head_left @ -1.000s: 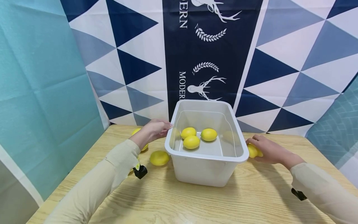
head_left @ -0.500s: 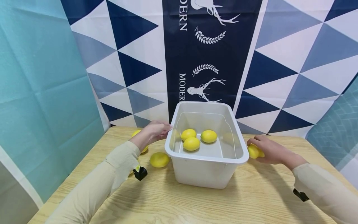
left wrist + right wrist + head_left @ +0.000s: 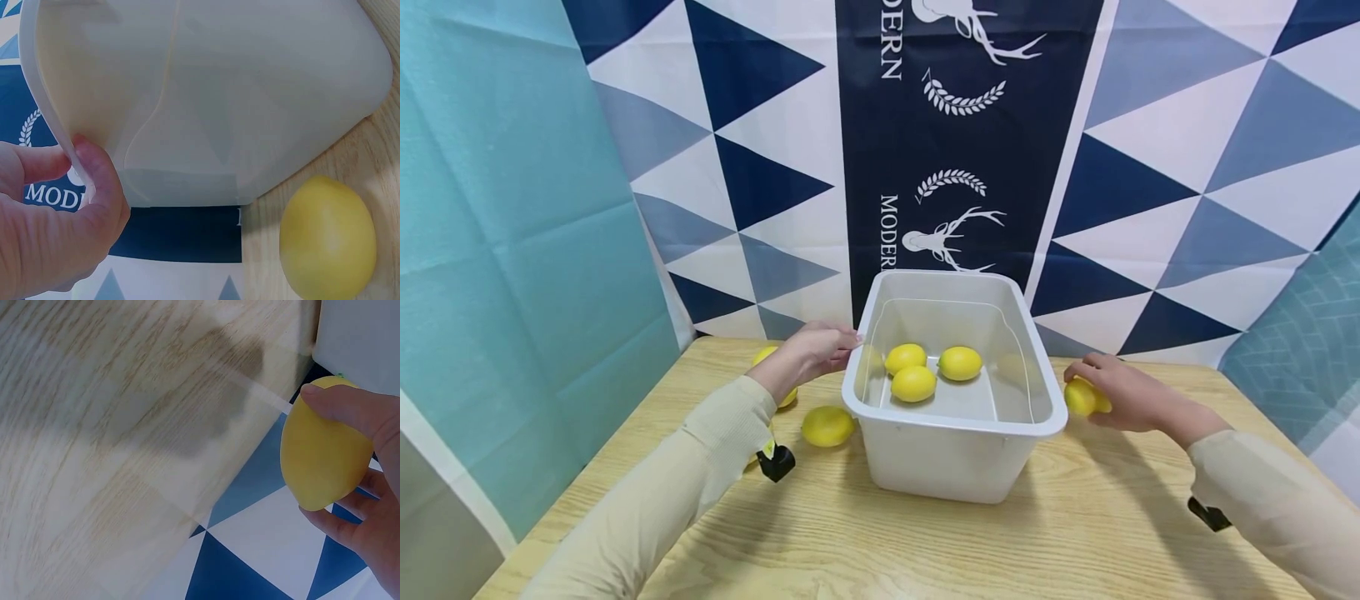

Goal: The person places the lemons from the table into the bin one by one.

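Note:
A white plastic bin stands upright on the wooden table with three yellow lemons inside, one of them the front lemon. My left hand pinches the bin's left rim between thumb and fingers, as the left wrist view shows at the rim. To the right of the bin, my right hand grips another lemon, thumb on one side and fingers on the other. In the head view this held lemon is partly hidden by the hand.
On the table, a loose lemon lies left of the bin. More lemons, such as one behind the left wrist, are partly hidden by the left arm. A patterned cloth hangs behind the table.
My right hand, with the lemon in it, has risen slightly and shifted a little to the right. The left hand stays on the bin's rim, and the bin has not moved.

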{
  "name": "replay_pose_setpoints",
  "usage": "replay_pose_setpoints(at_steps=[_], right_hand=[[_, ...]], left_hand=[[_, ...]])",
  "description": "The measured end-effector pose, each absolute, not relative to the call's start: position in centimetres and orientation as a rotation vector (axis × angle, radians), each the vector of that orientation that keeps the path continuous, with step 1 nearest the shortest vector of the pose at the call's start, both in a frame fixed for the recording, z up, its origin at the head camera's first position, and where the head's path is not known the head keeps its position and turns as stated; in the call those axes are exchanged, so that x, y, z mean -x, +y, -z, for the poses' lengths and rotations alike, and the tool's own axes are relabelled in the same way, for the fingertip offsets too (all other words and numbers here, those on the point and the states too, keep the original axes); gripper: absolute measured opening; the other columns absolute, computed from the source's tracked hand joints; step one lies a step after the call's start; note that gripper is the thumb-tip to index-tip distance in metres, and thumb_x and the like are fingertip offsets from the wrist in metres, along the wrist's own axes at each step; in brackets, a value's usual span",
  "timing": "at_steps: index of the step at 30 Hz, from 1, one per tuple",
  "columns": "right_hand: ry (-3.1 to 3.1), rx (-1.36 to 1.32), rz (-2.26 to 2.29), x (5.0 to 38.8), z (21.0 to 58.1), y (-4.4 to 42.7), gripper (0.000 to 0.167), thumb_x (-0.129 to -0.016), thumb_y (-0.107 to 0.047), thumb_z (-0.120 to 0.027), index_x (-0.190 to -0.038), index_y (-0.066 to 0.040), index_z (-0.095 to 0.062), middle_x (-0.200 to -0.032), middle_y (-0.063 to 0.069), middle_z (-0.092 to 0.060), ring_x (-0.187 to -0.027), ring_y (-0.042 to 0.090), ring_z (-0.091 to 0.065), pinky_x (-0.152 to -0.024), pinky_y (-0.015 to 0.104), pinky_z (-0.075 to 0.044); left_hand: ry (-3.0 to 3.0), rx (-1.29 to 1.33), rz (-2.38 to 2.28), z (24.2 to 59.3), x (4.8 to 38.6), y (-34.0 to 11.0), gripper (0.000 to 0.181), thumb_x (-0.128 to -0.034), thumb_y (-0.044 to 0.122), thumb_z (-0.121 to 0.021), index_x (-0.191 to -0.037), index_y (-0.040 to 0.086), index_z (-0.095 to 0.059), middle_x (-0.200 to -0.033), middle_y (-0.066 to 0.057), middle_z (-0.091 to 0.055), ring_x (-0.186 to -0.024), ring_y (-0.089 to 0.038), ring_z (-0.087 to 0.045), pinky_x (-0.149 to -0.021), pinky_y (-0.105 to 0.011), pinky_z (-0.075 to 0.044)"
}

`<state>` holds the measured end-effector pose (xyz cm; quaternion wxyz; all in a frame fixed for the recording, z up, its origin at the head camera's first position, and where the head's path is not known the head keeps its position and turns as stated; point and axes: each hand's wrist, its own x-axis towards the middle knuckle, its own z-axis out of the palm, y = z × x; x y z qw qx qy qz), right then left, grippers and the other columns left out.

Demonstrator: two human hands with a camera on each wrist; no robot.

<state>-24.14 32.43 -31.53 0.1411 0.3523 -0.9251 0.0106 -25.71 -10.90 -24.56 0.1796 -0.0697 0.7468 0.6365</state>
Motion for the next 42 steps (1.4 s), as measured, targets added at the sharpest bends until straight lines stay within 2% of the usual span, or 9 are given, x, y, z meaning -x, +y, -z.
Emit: replay_pose_setpoints(at_steps=[21, 42], right_hand=[[-2.685, -1.035, -0.018, 23.7, 30.1, 31.5, 0.058, -0.056, -0.012, -0.09, -0.107, -0.011, -0.061, -0.091, -0.002, -0.056, -0.08, 0.01, -0.049, -0.07, 0.034, -0.054], [-2.728, -0.998, -0.061, 22.9, 29.3, 31.6, 0.058, -0.059, -0.012, -0.09, -0.108, -0.012, -0.06, -0.099, 0.003, -0.061, -0.086, 0.014, -0.053, -0.073, 0.039, -0.055]], left_hand=[[2.11, 0.194, -1.819, 24.7, 25.9, -11.0, 0.035, -0.0942, 0.008, -0.056, -0.128, -0.001, -0.054, -0.117, -0.011, -0.058, -0.091, -0.015, -0.058, -0.105, -0.032, -0.049], [2.102, 0.186, -1.825, 24.8, 25.8, -10.9, 0.036, -0.0946, 0.008, -0.056, -0.129, -0.002, -0.054, -0.118, -0.012, -0.059, -0.09, -0.015, -0.059, -0.105, -0.033, -0.049]])
